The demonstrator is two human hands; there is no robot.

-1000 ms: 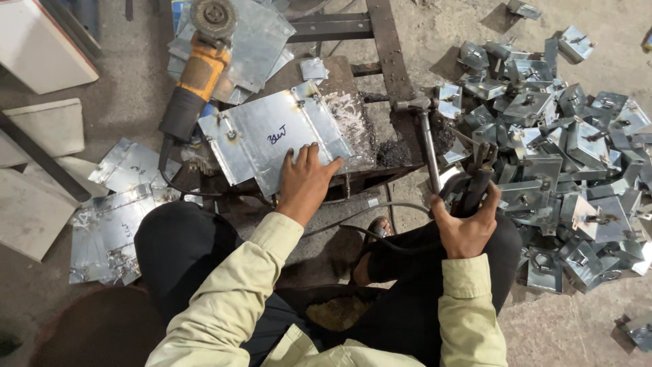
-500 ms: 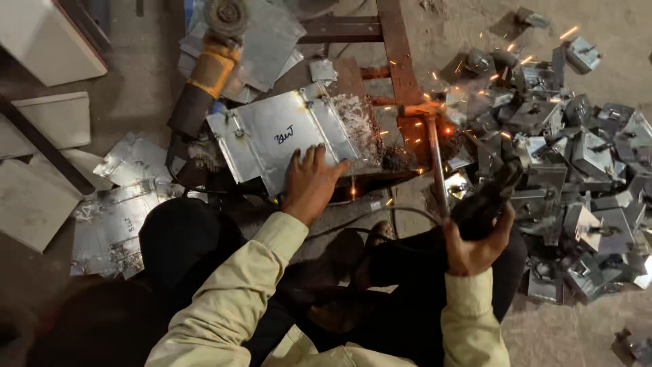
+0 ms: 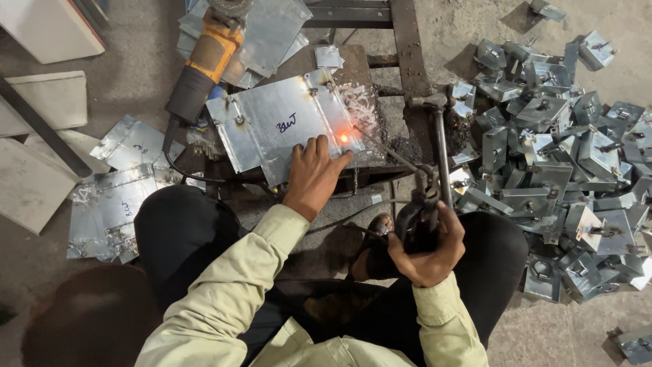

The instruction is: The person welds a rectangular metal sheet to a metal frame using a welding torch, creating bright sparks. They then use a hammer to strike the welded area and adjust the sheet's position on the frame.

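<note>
At far left, loose metal sheets point(image 3: 119, 197) lie on the floor, and an orange angle grinder point(image 3: 204, 64) rests behind them, its long axis running from near left to far right. The left hand point(image 3: 314, 175) lies flat and spread on the folded steel plate point(image 3: 282, 126), fingertips just beside a glowing orange weld spot point(image 3: 344, 138). The right hand point(image 3: 428, 248) is closed around a welding electrode holder point(image 3: 418, 217); its thin rod point(image 3: 390, 153) points far-left toward the glow. A hammer point(image 3: 438, 146) stands beside it, head far. A heap of metal brackets point(image 3: 557, 149) fills the right
</note>
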